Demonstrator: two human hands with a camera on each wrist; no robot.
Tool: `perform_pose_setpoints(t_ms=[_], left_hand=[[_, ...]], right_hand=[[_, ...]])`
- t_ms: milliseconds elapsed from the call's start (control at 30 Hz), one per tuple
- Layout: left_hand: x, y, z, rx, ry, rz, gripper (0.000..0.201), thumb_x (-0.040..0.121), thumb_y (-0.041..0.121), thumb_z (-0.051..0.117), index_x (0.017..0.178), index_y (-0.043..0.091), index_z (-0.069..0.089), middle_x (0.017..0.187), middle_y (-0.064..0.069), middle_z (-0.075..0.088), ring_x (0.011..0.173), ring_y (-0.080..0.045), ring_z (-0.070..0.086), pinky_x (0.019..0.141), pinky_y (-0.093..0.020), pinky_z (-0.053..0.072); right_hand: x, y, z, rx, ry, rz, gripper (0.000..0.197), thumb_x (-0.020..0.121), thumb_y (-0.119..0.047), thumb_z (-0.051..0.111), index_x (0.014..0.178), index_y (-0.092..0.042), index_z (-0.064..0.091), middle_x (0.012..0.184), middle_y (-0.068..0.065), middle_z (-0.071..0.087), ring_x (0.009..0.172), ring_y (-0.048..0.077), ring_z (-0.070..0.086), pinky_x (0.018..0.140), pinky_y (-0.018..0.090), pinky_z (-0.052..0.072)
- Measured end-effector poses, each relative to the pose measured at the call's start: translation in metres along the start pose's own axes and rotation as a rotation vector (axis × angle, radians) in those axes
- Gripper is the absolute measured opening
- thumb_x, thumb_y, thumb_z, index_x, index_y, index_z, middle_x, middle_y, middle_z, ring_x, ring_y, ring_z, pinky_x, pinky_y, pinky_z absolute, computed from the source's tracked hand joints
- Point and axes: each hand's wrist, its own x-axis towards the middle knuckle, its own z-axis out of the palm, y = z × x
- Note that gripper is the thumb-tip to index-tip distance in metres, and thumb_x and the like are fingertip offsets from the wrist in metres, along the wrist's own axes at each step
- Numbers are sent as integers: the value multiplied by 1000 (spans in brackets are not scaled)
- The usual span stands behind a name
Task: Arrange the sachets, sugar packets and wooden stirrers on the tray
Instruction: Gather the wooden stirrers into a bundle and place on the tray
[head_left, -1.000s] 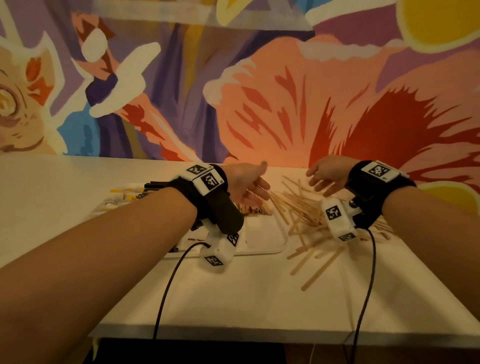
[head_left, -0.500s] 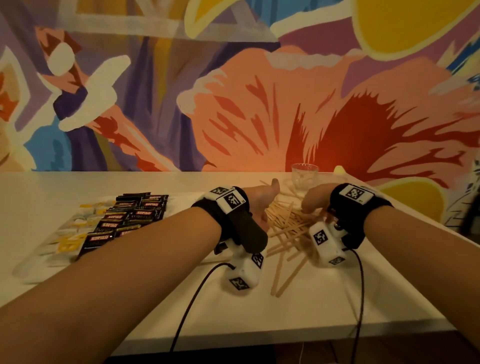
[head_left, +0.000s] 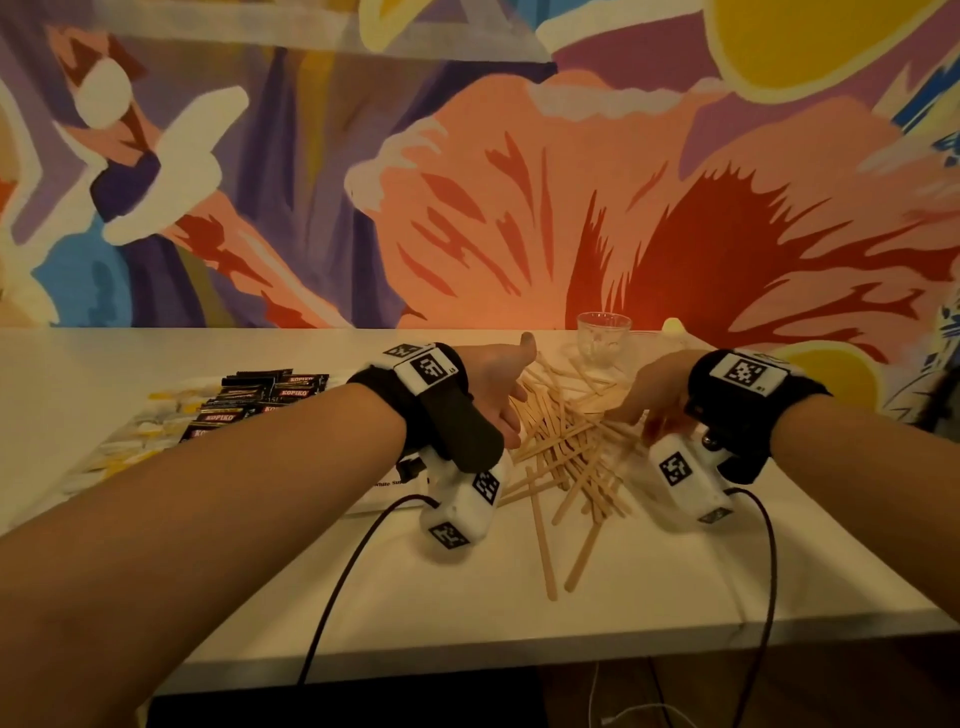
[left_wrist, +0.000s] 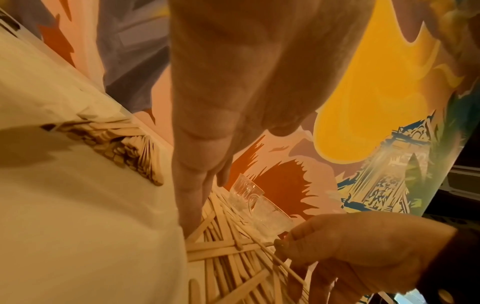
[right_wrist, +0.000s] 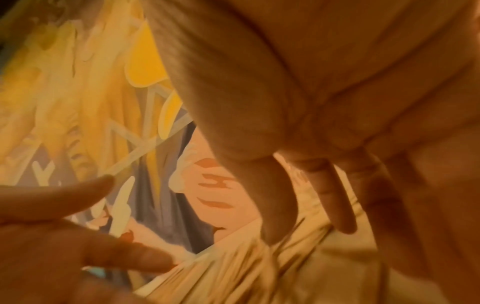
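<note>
Wooden stirrers (head_left: 566, 447): light, stiff, slippery; I'd squeeze the heap's flanks.
Left hand (head_left: 498, 384): spread flat.
Right hand (head_left: 652, 397): loosely spread, pinching nothing.

Both forearms reach forward over the table (head_left: 675, 597), each wrist wearing a black strap with a white tagged camera unit. Left hand (head_left: 498, 387): set on edge at the left side of the stirrer pile (head_left: 566, 447), fingers straight, thumb raised, palm facing the pile. Right hand (head_left: 657, 395): palm down at the pile's right side, fingers loosely bent, tips touching the sticks.
</note>
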Motion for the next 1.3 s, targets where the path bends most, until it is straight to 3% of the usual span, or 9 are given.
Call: perform_pose_setpoints(t_ms=[67,133,200,367,500,667,767,1000,1300], left_hand=[[3,0,2,-2,-6,-4,86,91,67,16,148,3,17,150,-33,18,138,-46,23,114,-49,24],[7,-1,4,4,-24,5,87,90,69,16,148,3,17,150,-33,19,138,-45,25,114,-49,24],[11,-2,6,-9,-39,16,88,90,69,16,148,4,16,150,-32,20,138,-44,25,114,-47,25],[16,-3,8,-64,-48,41,86,92,66,16,149,3,14,152,-27,17,139,-41,24,111,-48,25],[11,1,-2,35,-12,84,71,98,54,26,144,0,26,147,-24,32,134,-38,35,110,-44,32],[-7,-3,-5,592,-32,207,17,92,6,56,108,2,61,85,-6,67,69,-9,64,63,-17,55],[-19,-9,0,1033,-69,259,19,88,13,63,106,13,68,79,7,67,62,2,61,56,-11,48],[-32,-14,13,1517,27,239,26,80,34,72,98,15,71,75,3,61,68,-10,51,57,-18,40],[-20,-17,24,1569,76,253,23,82,30,71,70,13,62,64,6,57,50,-5,49,34,-6,34]], right_hand=[[3,-2,8,55,-54,-41,32,82,-28,70,99,0,67,99,15,68,88,25,61,88,37,53],[3,-10,16,135,-31,-87,13,87,-15,64,89,-2,64,91,12,65,81,22,61,79,33,53],[1,-20,23,164,-10,-152,14,90,-7,57,101,0,62,94,11,63,87,23,61,72,28,50],[8,-35,28,287,-19,-218,13,91,4,50,81,2,59,92,14,64,105,29,60,98,37,48],[10,-28,18,247,82,-271,27,88,-2,57,113,5,59,105,19,62,92,28,63,88,39,54],[-17,-26,20,-76,18,-462,7,88,-9,60,94,-10,63,93,10,65,75,17,63,69,28,57],[-31,-27,27,-295,-76,-519,8,84,-14,67,91,-14,61,87,5,62,69,12,59,60,21,52],[-46,-27,39,-696,-163,-445,18,77,-32,74,80,-24,58,80,-2,60,69,10,54,58,20,47],[-35,-8,26,-478,-245,-542,18,80,-14,72,85,-25,59,79,-6,57,66,6,51,53,17,44]])
